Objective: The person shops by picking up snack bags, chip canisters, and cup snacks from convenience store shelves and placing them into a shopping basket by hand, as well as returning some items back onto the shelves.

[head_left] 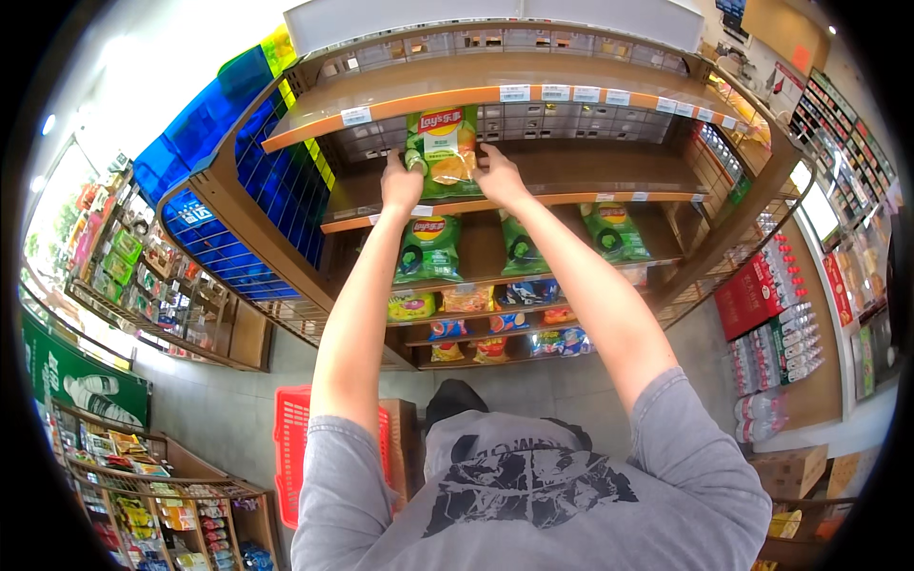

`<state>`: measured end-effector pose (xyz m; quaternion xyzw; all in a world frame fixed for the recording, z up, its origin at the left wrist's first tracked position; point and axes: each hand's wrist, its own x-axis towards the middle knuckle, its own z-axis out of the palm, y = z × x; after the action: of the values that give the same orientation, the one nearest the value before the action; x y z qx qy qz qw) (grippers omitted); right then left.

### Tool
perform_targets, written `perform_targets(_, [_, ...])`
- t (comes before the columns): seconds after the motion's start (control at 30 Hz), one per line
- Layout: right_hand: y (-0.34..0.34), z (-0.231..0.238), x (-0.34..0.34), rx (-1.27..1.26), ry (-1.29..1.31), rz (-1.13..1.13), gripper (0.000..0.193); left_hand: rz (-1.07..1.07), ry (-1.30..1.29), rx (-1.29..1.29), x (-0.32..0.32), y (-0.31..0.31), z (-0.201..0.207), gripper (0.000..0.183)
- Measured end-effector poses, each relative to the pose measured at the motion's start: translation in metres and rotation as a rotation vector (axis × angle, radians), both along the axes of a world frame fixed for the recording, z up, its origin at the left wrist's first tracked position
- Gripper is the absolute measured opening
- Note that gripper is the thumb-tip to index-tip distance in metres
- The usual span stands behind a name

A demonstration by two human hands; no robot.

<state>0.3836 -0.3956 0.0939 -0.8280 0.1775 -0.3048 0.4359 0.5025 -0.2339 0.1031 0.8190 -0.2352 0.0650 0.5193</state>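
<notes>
Both arms reach forward to a green bag of potato chips (442, 143) on the left part of a brown shelf (590, 169). My left hand (402, 181) grips the bag's left edge, fingers partly hidden behind it. At the right edge, my right hand (498, 178) closes on the bag with thumb and fingers. The bag stands upright, its front toward me. One shelf lower, similar green chip bags stand apart: one at the left (427, 249), one in the middle (519, 246) partly behind my right forearm, and one at the right (614, 231).
Above is another shelf (419, 88) with an orange price strip. Wire side panels (249, 214) flank the rack. Lower shelves hold several snack packs (466, 299). By my left side on the floor are a red basket (290, 457) and a cardboard box (404, 443). Bottled drinks (776, 347) stand at right.
</notes>
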Motion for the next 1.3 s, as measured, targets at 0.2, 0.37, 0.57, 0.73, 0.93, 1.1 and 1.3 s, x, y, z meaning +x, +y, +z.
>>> perform_targets(0.2, [0.012, 0.022, -0.051, 0.027, 0.012, 0.027, 0.054, 0.093, -0.096, -0.049, -0.051, 0.008, 0.008, 0.059])
perform_targets(0.37, [0.026, 0.028, -0.119, 0.115, -0.106, 0.136, 0.045, 0.086, -0.188, -0.165, -0.109, 0.006, 0.015, 0.055])
perform_targets(0.57, [0.026, 0.012, -0.202, 0.240, -0.107, 0.257, 0.034, 0.000, 0.050, -0.319, -0.210, 0.013, 0.014, 0.046])
perform_targets(0.73, [0.039, -0.016, -0.245, 0.421, -0.046, 0.419, 0.028, 0.058, 0.156, -0.415, -0.286, 0.051, -0.037, 0.041])
perform_targets(0.93, [0.084, -0.054, -0.281, 0.538, 0.078, 0.595, 0.029, 0.307, 0.374, -0.479, -0.368, 0.116, -0.092, 0.039])
perform_targets(1.1, [0.128, -0.069, -0.290, 0.653, 0.163, 0.719, 0.028, 0.459, 0.439, -0.541, -0.398, 0.170, -0.121, 0.037])
perform_targets(1.3, [0.168, -0.096, -0.270, 0.666, 0.217, 0.744, 0.028, 0.605, 0.535, -0.555, -0.414, 0.218, -0.127, 0.034])
